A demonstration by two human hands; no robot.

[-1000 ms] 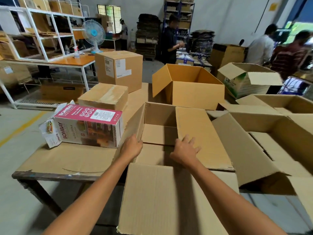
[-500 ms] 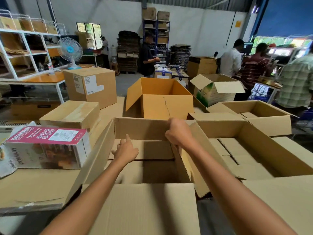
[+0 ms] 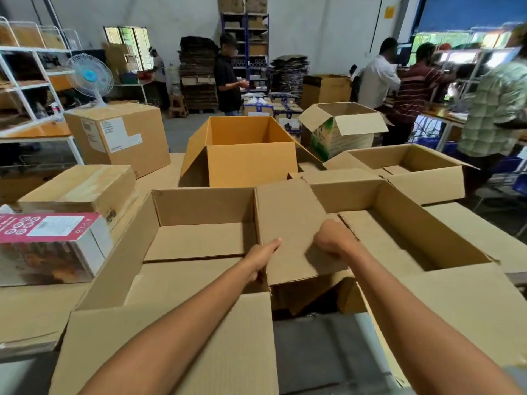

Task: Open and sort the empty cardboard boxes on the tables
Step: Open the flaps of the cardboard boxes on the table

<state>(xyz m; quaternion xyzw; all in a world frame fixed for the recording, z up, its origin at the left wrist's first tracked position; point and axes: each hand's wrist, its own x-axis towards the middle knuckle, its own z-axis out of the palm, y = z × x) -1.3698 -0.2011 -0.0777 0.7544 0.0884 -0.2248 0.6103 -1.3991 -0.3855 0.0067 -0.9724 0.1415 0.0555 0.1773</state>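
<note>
An open, empty brown cardboard box sits directly in front of me on the table. Its right side flap leans over toward the open box beside it on the right. My left hand holds the flap's left edge, thumb on top and fingers underneath. My right hand grips the flap's right edge with curled fingers. The near flap of the box hangs toward me, under my forearms.
Behind stand an open orange-lined box, another open box, a green-printed box, a sealed labelled box and a small sealed box. A pink printed carton lies at the left. Several people work at the right.
My view has turned slightly right and drawn closer. My right hand came back from the box's far wall onto the right flap, and my left hand moved right from inside the box to that flap.
</note>
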